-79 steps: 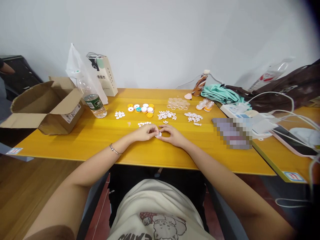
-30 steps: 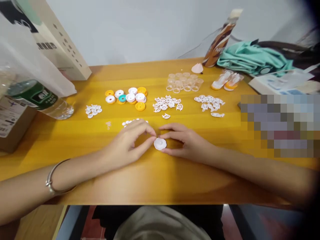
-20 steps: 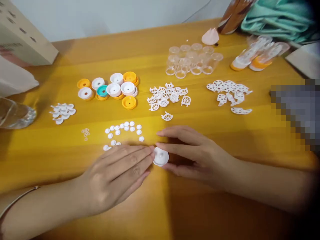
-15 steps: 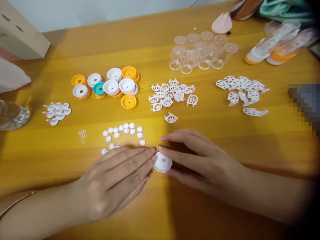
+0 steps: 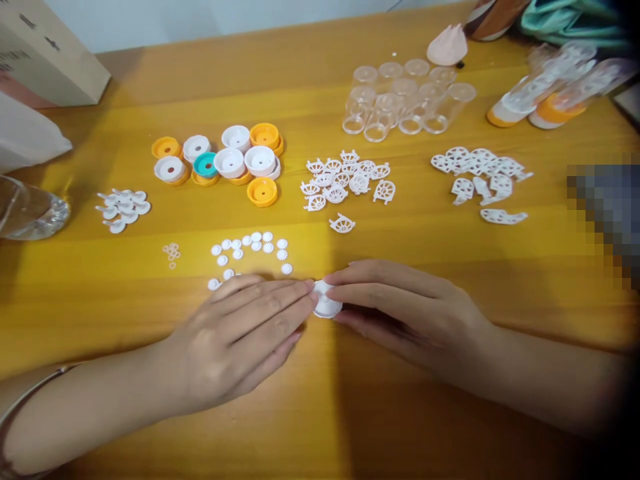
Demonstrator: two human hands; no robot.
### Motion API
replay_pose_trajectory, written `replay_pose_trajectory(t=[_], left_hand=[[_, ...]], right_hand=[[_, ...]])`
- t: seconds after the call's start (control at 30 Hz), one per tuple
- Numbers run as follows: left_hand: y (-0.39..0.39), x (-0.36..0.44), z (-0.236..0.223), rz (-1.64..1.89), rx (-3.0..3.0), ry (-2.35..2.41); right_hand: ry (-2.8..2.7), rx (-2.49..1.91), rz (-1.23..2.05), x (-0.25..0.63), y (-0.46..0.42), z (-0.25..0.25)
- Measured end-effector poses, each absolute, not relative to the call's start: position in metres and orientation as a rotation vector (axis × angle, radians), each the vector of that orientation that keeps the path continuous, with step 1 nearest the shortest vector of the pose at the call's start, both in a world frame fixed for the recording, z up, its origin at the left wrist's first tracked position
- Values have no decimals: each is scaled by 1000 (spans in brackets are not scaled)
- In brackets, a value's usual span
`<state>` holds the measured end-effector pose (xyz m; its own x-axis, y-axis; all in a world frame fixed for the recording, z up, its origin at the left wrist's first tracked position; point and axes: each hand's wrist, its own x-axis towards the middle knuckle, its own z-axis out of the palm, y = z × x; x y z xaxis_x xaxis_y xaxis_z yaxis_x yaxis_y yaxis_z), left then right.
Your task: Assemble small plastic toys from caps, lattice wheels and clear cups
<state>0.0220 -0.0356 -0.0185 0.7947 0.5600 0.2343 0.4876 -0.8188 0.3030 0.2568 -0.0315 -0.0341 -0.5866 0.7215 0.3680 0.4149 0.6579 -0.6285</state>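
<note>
A round white plastic part (image 5: 327, 307) with a finely toothed rim is between my two hands, low over the wooden table (image 5: 280, 433). My left hand (image 5: 250, 333) grips its left side, fingers long and pressed together, the thumb mostly beneath. From the right, my right hand (image 5: 410, 307) holds the same part, fingertips on its top and thumb at its lower right edge. Fingertips hide much of the part's upper face. Just beyond my left hand lie several small white gears (image 5: 257, 241), some partly covered by it.
Orange, white and teal round caps (image 5: 229, 162) sit at the left. White spoked pieces (image 5: 341, 179) are mid-table, flat cut-out pieces (image 5: 480, 162) at the right, clear tubes (image 5: 379, 117) behind. White disc pieces (image 5: 127, 207) and tiny rings (image 5: 171, 253) lie left; filled tubes (image 5: 515, 110) lie far right.
My right fingertips have come in onto the top of the round white part. The view has shifted slightly, and both hands stay at the part.
</note>
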Motion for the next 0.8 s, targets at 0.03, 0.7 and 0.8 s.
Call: replay_pose_trajectory(t=[0.03,0.7,0.8], left_hand=[[-36,22,-18,459,2761,819],[-38,20,-22,431,2847,779],[-38,20,-22,424,2863,770]], right_hand=[[-2262,-881,648,257,-32,-34],[-2327,-854,532,257,-33,-36],[-2340,-840,499,257,-34,-35]])
